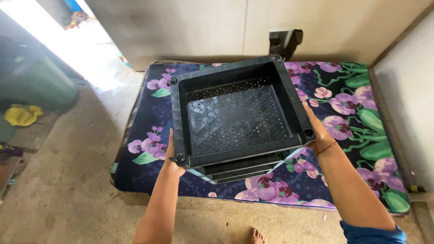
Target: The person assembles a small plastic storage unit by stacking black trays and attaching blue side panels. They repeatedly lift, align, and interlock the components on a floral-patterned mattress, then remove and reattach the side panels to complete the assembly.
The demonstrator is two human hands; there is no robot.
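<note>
- Looking down from the head view, both hands hold a black tray [237,113] above a mattress [352,113] with a floral cover of purple and pink flowers.
- The left hand [171,156] is closed on the near left corner of the tray, with the fingers under the rim and the thumb up along the side.
- The right hand [316,133] is closed on the right rim near the front corner; a thin bracelet [326,148] sits on the wrist.
- The tray is square, with a perforated bottom and small round sockets at its corners. It is tilted, with the far edge higher than the near edge.
- Just under it lies a stack [242,169] of similar black trays on the mattress. Whether the held tray touches the stack I cannot tell.
- On the floor [68,180] to the left there is a yellow cloth [21,115], well apart from the hands. A bare foot [255,236] is seen at the bottom edge.
- Risk, as I judge it: the grip is only at two points on the near side, so the far end could dip or swing and the tray could slip out.
- Another risk: if the tray is not level and square with the stack, a corner could catch on the tray below and push the stack sideways on the soft mattress.
</note>
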